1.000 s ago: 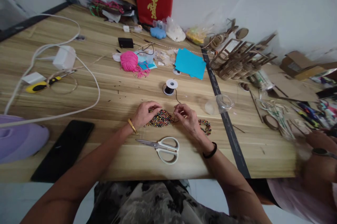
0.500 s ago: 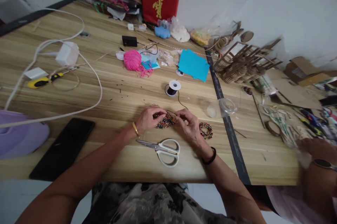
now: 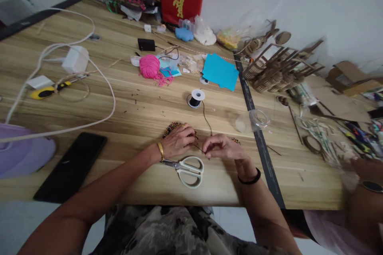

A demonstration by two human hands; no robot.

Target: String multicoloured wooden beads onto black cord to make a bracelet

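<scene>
Small multicoloured beads, strung in a bunch (image 3: 171,129), lie on the table, partly hidden under my left hand (image 3: 180,142). Its fingers are curled down on the beaded string, at the place where a dark cord comes out. With thumb and index finger pressed together, my right hand (image 3: 223,147) pinches that thin black cord (image 3: 201,149), stretched short between both hands. Behind the right hand peeks the edge of a beaded bracelet (image 3: 235,140). White-handled scissors (image 3: 191,172) lie just in front of the hands, blade tips hidden by the left wrist.
Beyond the hands stands a spool of black cord (image 3: 196,98), its line running toward my right hand. Farther back are pink yarn (image 3: 149,66) and blue sheets (image 3: 220,71). A phone (image 3: 71,167) lies left; a clear cup (image 3: 253,121) lies right. Another person's wrist (image 3: 369,185) shows far right.
My right hand has turned and moved slightly right and nearer to me, drawing the cord taut. My left hand has shifted over the beads and now covers more of them.
</scene>
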